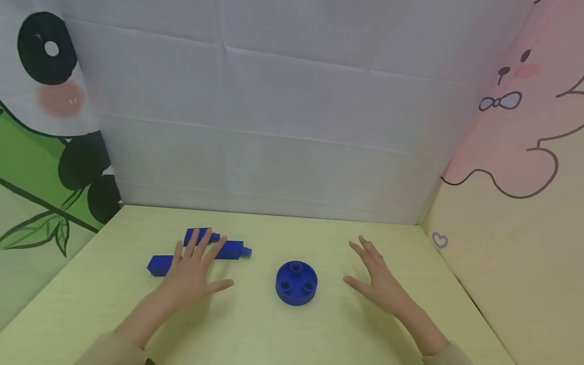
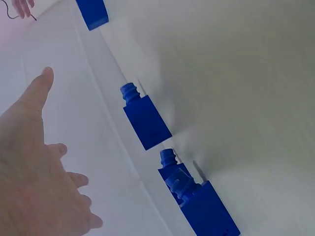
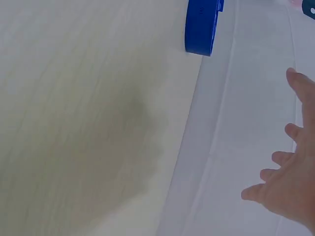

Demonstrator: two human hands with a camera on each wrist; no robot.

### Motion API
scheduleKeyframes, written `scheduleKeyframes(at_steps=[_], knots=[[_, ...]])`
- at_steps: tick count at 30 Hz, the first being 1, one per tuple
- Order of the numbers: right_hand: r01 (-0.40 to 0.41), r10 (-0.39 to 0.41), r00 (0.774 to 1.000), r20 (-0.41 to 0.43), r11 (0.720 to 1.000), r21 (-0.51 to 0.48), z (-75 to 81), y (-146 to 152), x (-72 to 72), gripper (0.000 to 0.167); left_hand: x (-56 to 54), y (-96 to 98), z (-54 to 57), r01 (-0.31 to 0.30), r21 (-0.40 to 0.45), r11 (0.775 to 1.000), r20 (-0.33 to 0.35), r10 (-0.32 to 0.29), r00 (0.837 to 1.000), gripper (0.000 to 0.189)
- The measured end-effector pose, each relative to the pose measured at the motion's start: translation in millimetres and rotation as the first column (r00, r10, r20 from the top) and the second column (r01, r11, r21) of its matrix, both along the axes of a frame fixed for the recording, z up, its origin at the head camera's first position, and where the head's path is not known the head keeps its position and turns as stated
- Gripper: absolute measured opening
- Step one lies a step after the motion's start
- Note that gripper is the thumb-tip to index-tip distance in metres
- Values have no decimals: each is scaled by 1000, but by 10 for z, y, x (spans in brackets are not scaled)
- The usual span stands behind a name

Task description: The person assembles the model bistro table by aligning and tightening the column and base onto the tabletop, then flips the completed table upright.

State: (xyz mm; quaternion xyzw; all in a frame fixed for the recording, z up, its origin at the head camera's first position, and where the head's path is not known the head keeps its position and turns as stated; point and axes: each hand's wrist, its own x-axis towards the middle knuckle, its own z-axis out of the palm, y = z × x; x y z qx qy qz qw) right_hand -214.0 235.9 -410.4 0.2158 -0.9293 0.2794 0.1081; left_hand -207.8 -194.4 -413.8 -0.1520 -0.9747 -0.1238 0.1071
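My left hand (image 1: 193, 271) hovers over the left part of the table with its fingers spread, holding nothing. Beneath and past its fingers lie three blue square blocks with threaded necks: a left block (image 1: 159, 265) partly covered by the hand, a far block (image 1: 197, 235), and a right block (image 1: 231, 250). The left wrist view shows their ribbed necks on one block (image 2: 147, 123) and a nearer block (image 2: 210, 211). A round blue base (image 1: 296, 284) with three raised sockets sits mid-table. To its right, my right hand (image 1: 376, 281) is held above the table, fingers extended and nothing in it.
The pale yellow table (image 1: 255, 334) ends at a creased white cloth backdrop (image 1: 292, 126). A side wall with a panda drawing (image 1: 47, 50) stands at left, and another with a pink bear drawing (image 1: 524, 116) at right.
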Motion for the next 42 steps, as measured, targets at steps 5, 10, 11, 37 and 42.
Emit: scheduleKeyframes(at_steps=[5,10,11,37,42], knots=[[-84,87,996,30,993,-88,-45,-170,-159,80,-206,-24,9,39,-1,999,-57,-39,998,99],[-124,134,988,74,985,-124,-133,-365,-268,85,-412,-53,-27,93,8,996,-107,-92,990,98],[-135,149,984,100,981,-138,-153,-405,-287,87,-452,-59,-39,105,10,994,-112,-103,988,97],[-317,293,829,477,948,-32,-415,-716,-629,94,-972,-279,-352,132,167,977,113,-152,982,69],[-314,277,851,446,949,11,-456,-726,-643,92,-1014,-264,-381,126,123,984,134,-142,981,53]])
